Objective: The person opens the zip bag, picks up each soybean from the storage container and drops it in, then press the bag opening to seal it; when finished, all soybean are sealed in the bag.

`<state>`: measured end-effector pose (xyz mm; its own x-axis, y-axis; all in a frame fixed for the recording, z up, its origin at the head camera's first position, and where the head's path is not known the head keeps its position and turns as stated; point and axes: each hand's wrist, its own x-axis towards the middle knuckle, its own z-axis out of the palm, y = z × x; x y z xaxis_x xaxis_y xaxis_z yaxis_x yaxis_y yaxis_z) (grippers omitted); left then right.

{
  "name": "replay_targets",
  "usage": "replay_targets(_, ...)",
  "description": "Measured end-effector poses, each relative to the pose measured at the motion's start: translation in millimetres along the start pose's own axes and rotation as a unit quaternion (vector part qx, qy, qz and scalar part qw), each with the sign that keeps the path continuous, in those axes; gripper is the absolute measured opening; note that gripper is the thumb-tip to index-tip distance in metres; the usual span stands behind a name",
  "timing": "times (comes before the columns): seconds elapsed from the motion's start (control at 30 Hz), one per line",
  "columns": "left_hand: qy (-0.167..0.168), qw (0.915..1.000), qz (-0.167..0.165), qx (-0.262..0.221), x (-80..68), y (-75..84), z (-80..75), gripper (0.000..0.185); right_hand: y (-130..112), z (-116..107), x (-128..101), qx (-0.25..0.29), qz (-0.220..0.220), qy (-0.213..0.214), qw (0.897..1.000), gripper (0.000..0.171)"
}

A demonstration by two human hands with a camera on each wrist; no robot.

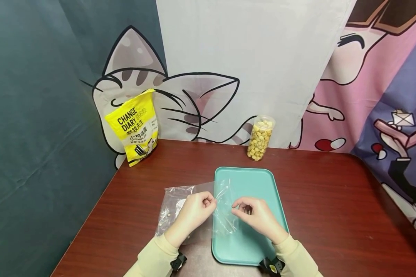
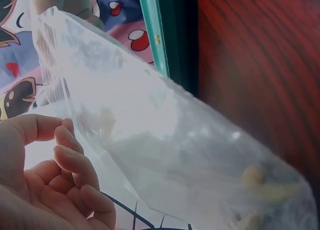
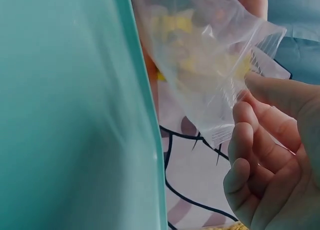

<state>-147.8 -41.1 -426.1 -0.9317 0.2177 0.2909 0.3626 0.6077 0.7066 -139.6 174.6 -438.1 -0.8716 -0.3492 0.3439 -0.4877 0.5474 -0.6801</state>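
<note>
A clear plastic bag (image 1: 171,204) lies over the wood and the left part of the turquoise tray (image 1: 253,184). My left hand (image 1: 194,211) pinches its edge between thumb and forefinger. Across from it, my right hand (image 1: 256,215) has thumb and forefinger at the bag's other side, pinching the ridged strip in the right wrist view. In the left wrist view the bag (image 2: 150,125) is raised and slanted, with a few pale yellow pieces (image 2: 270,187) low inside it.
A yellow snack bag (image 1: 135,127) stands upright at the back left of the brown table (image 1: 332,215). Behind the tray is a clear tub of popcorn (image 1: 260,140). A printed cloth (image 1: 204,100) hangs along the back edge.
</note>
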Motion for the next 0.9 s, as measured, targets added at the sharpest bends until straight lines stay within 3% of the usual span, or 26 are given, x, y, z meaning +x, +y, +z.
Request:
replay_targets(0.27, 0.003, 1.0000, -0.001, 0.001, -1.4, -2.4, 1.1, 0.012, 10, -4, -1, 0.013, 0.022, 0.020, 0.999, 0.007)
replay_targets(0.67, 0.005, 0.9999, -0.008, 0.005, 1.5, -1.0, -3.9, 0.013, 35, -16, -1, -0.028, 0.071, 0.046, 0.996, 0.009)
replay_targets(0.9, 0.007, 0.9999, -0.010, 0.009, 1.6, -2.1, -5.3, 0.014, 56, -27, -1, -0.030, 0.147, 0.031, 0.988, 0.008)
